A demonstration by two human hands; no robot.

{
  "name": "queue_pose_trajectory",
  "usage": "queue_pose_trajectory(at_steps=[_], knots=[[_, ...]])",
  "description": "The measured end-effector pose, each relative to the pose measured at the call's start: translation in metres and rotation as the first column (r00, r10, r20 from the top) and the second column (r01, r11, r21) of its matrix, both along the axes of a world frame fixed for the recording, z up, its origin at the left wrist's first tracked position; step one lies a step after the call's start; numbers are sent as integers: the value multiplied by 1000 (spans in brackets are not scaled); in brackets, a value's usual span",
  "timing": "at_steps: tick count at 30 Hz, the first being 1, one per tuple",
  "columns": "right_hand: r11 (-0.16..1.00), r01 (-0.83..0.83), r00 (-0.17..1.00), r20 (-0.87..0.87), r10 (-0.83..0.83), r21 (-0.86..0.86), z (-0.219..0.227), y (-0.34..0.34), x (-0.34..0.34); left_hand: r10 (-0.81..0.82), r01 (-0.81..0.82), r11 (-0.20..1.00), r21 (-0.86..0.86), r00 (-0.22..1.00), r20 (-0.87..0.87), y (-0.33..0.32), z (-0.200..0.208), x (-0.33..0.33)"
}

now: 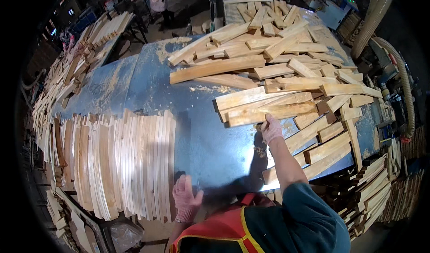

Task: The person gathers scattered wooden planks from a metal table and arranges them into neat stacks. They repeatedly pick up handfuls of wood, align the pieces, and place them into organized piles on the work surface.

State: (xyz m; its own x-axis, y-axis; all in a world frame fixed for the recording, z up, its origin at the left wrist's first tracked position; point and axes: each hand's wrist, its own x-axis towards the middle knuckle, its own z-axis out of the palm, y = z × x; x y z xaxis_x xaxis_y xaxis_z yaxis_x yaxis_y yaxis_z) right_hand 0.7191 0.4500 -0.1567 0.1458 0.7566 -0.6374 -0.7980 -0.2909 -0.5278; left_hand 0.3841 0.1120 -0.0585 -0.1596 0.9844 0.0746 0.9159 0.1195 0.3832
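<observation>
My right hand (pixel 272 130), in a pinkish knit glove, reaches out over the table and is closed on the near edge of a wooden board (pixel 251 115). That board lies across other pale boards at the front of a loose pile (pixel 286 69). My left hand (pixel 186 200), gloved the same way, is at the table's near edge with thumb and fingers apart, holding nothing. Just left of it stands a row of narrow wooden strips (pixel 130 163), packed side by side with their ends toward me. The fingertips of my right hand are partly hidden by the board.
Sawdust lies in patches on the dark blue tabletop (pixel 210 150). More boards (pixel 327 147) are scattered at the right edge, with stacked timber (pixel 371 190) below. A ribbed hose (pixel 405 91) hangs at the far right. Another person (pixel 156 0) stands beyond the table.
</observation>
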Motion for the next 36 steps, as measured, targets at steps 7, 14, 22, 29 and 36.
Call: queue_pose_trajectory(at_steps=[7, 14, 22, 29, 36], knots=[[864, -485, 864, 222, 451, 134, 74, -48, 6, -32, 33, 999, -6, 985, 169, 59, 6, 2], [944, -120, 933, -290, 213, 309, 159, 284, 75, 142, -128, 983, -132, 985, 99, 35, 12, 7], [457, -883, 449, 475, 757, 107, 97, 9, -170, 344, -312, 930, -197, 925, 160, -70, 29, -52], [325, -945, 299, 319, 899, -28, 74, -167, -220, 877, -901, 317, -296, 159, 454, -228, -18, -137], [210, -971, 157, 356, 921, -114, 89, -244, -293, 113, -508, 709, -489, -603, 790, -219, -95, -172]])
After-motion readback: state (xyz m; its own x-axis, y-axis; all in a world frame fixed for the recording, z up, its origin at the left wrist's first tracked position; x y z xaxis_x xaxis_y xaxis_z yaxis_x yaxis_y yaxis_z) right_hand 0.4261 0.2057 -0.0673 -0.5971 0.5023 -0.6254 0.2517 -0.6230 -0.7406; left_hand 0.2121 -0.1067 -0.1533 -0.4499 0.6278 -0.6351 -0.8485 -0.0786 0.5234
